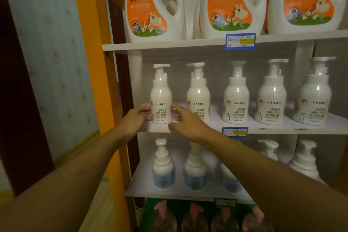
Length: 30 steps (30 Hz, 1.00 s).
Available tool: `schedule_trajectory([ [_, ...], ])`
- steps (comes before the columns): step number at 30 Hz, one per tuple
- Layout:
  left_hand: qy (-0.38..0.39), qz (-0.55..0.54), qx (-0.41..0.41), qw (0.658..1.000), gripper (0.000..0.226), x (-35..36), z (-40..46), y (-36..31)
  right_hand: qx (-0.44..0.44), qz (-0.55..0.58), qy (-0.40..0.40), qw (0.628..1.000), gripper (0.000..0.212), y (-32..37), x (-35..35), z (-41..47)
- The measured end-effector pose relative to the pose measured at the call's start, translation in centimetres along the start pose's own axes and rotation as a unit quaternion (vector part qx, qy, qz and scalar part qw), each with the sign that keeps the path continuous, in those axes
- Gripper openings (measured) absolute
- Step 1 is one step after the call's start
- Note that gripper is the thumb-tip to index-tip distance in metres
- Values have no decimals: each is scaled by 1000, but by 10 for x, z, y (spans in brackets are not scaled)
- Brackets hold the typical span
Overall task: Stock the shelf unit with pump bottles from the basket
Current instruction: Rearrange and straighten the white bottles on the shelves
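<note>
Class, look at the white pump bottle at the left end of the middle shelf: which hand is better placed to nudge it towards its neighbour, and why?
The left hand: its fingers touch the leftmost pump bottle's outer side, so it can push rightward. The right hand sits between that bottle and its neighbour, in the way.

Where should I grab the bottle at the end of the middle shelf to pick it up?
Grab the end bottle around its wide round belly, coming from the front. It stands upright, and the pump on top looks too thin to hold well. The left hand and right hand sit at its two sides, low down by the label.
</note>
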State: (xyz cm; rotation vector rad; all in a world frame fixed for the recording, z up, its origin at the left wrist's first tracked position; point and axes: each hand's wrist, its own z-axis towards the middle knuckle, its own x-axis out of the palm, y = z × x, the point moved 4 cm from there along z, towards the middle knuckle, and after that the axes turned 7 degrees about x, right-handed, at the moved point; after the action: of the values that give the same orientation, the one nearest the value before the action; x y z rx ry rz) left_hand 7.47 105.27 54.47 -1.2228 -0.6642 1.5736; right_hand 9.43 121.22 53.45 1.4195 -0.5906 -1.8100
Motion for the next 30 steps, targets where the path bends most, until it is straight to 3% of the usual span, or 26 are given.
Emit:
schedule_trajectory([
  [4, 7, 10, 18, 1000, 23, 1, -3, 1, -6, -11, -10, 1000, 67, -1, 2, 1],
  [11, -9, 40, 41, 998, 33, 3, -8, 1, 9, -15, -8, 1000, 74, -5, 3, 4],
  [15, -27, 53, 54, 997, 37, 6, -10, -2, -17, 2, -4, 1000, 61, 3, -2, -8],
  [17, -75, 65, 76, 992, 39, 4, -12, -3, -31, 60, -43, 997, 51, 5, -16, -21],
  [20, -118, 47, 135, 983, 27, 13, -24, -12, -41, 101, -170, 979, 31, -1, -55, -45],
  [22, -70, 6, 149, 986, 23, 36, -32, -22, -28, 103, -231, 967, 24, -9, -78, -57],
  [24, -5, -4, 155, 988, 32, 63, -36, -37, -2, 86, -243, 966, 30, -17, -90, -62],
  [27, 55, -17, 121, 991, 51, 93, -32, -53, 42, 20, -168, 985, 51, -29, -86, -58],
  [30, 87, -5, 85, 993, 52, 101, -21, -53, 52, -3, -98, 994, 58, -31, -78, -49],
])
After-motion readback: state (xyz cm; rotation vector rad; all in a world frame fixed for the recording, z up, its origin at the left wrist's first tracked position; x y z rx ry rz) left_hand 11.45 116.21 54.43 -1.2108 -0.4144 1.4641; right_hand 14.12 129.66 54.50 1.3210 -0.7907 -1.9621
